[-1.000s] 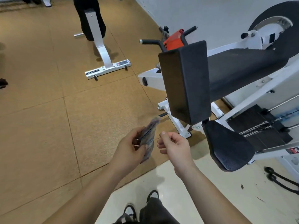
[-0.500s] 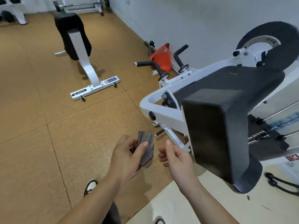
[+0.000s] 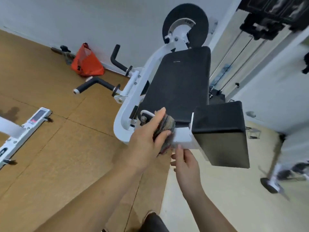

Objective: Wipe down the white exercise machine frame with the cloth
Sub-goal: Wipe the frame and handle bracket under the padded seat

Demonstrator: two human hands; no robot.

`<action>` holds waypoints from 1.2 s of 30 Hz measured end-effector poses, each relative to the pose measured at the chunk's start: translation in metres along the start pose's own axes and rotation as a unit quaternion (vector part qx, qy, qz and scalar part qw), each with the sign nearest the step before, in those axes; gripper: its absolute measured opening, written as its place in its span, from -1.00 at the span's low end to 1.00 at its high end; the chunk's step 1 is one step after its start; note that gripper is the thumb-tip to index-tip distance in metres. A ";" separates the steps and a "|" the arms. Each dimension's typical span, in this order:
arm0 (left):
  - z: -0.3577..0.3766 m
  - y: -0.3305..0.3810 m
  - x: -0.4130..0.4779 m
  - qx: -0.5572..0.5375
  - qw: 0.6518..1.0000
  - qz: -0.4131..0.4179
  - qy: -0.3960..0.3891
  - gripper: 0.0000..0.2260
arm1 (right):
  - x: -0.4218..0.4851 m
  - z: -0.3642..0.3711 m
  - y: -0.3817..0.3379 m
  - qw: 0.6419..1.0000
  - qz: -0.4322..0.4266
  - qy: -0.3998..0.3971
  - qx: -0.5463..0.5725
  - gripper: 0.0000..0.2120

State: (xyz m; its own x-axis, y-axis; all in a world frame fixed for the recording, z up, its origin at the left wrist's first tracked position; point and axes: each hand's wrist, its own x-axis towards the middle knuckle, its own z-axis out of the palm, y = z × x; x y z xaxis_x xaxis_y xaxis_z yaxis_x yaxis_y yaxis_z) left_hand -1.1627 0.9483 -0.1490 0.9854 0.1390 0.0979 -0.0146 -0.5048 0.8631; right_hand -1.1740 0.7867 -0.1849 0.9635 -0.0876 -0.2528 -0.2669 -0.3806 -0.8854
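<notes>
The white exercise machine frame [image 3: 124, 118] curves round a black pad [image 3: 178, 81] in the middle of the view, with a black block pad [image 3: 220, 131] at its near end. My left hand [image 3: 145, 139] grips a folded striped cloth [image 3: 164, 131] and holds it against the white bar just left of the block pad. My right hand [image 3: 185, 163] is just below that bar, its thumb tip at the bar's lower edge and its fingers loosely curled, holding nothing.
An orange bag [image 3: 87, 62] lies by the wall, next to black-gripped handles [image 3: 93, 84]. A white bench base [image 3: 25, 129] stands on the brown floor at the left. A weight stack with cables [image 3: 234, 64] rises at the right. My shoe [image 3: 150, 213] shows at the bottom.
The view swung round to face the machine's near end. My left hand carried the cloth up onto the white bar; my right hand rose to just under it.
</notes>
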 end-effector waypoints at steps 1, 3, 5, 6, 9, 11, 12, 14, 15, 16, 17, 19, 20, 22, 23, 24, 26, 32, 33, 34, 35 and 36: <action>0.007 0.003 0.008 0.012 0.999 0.044 -0.014 -0.52 | 0.000 0.001 -0.001 1.000 0.000 0.008 -0.004 -0.58; 0.022 0.000 0.016 0.060 0.993 0.083 -0.051 -0.57 | 0.000 0.002 -0.001 1.000 0.002 0.015 -0.006 -0.44; 0.031 -0.017 0.014 0.107 0.986 0.085 -0.095 -0.52 | 0.003 0.003 0.003 1.000 0.011 0.023 -0.009 -0.31; 0.030 -0.030 0.011 0.105 0.983 0.092 -0.119 -0.51 | 0.004 0.003 0.004 0.999 0.021 0.025 -0.009 -0.31; 0.016 -0.065 -0.002 0.088 0.977 0.121 -0.155 -0.51 | 0.002 0.005 0.002 0.998 0.049 0.039 0.016 -0.38; 0.009 -0.075 -0.004 0.107 0.978 0.107 -0.145 -0.50 | -0.003 0.011 -0.003 0.997 0.060 0.049 0.026 -0.40; 0.008 -0.072 -0.003 0.116 0.978 0.099 -0.141 -0.49 | -0.005 0.012 -0.003 0.996 0.058 0.058 0.031 -0.42; 0.011 -0.056 0.003 0.108 0.976 0.119 -0.146 -0.40 | -0.008 0.013 -0.007 0.995 0.044 0.086 0.029 -0.46; 0.012 -0.046 0.006 0.096 0.972 0.147 -0.154 -0.31 | -0.011 0.012 -0.010 0.994 0.035 0.104 0.026 -0.45; 0.014 -0.038 0.008 0.086 0.966 0.185 -0.162 -0.21 | -0.014 0.011 -0.014 0.992 0.026 0.125 0.023 -0.44; 0.015 -0.033 0.010 0.081 0.955 0.229 -0.170 -0.17 | -0.018 0.008 -0.018 0.988 0.018 0.150 0.023 -0.46; 0.014 -0.039 0.017 0.068 0.937 0.288 -0.187 -0.25 | -0.030 0.004 -0.026 0.977 0.019 0.210 0.021 -0.56; 0.013 -0.047 0.020 0.061 0.937 0.286 -0.190 -0.35 | -0.035 0.004 -0.029 0.972 0.028 0.234 0.018 -0.60; 0.007 -0.064 0.026 0.076 0.939 0.257 -0.213 -0.49 | -0.043 0.011 -0.028 0.957 0.044 0.287 0.021 -0.73; 0.003 -0.069 0.026 0.086 0.938 0.245 -0.230 -0.49 | -0.045 0.016 -0.027 0.946 0.055 0.317 0.027 -0.79; 0.000 -0.070 0.027 0.091 0.936 0.237 -0.246 -0.49 | -0.046 0.020 -0.026 0.935 0.062 0.349 0.033 -0.68; 0.002 -0.055 0.031 0.082 0.931 0.237 -0.266 -0.45 | -0.047 0.022 -0.027 0.914 0.065 0.399 0.042 -0.24; 0.029 -0.014 0.028 0.010 0.928 0.285 -0.241 -0.36 | -0.039 -0.015 -0.035 0.880 -0.087 0.442 -0.148 0.03; 0.026 -0.031 0.024 0.023 0.930 0.286 -0.228 -0.33 | -0.035 -0.022 -0.030 0.878 -0.117 0.432 -0.169 0.01; 0.020 -0.050 0.020 0.041 0.936 0.272 -0.219 -0.32 | -0.032 -0.026 -0.024 0.877 -0.140 0.423 -0.178 0.00; 0.013 -0.068 0.017 0.056 0.945 0.245 -0.210 -0.34 | -0.028 -0.030 -0.020 0.876 -0.155 0.418 -0.183 0.00; 0.007 -0.081 0.015 0.064 0.954 0.214 -0.200 -0.37 | -0.024 -0.032 -0.014 0.873 -0.165 0.419 -0.186 -0.01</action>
State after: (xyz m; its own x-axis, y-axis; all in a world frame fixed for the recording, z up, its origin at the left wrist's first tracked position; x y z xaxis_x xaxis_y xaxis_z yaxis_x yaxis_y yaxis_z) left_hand -1.1458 0.9856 -0.2212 0.8798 -0.4272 0.2087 -0.4348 -0.5454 0.7165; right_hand -1.1931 0.7646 -0.1532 0.7040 -0.5004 0.5039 -0.0989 -0.7718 -0.6282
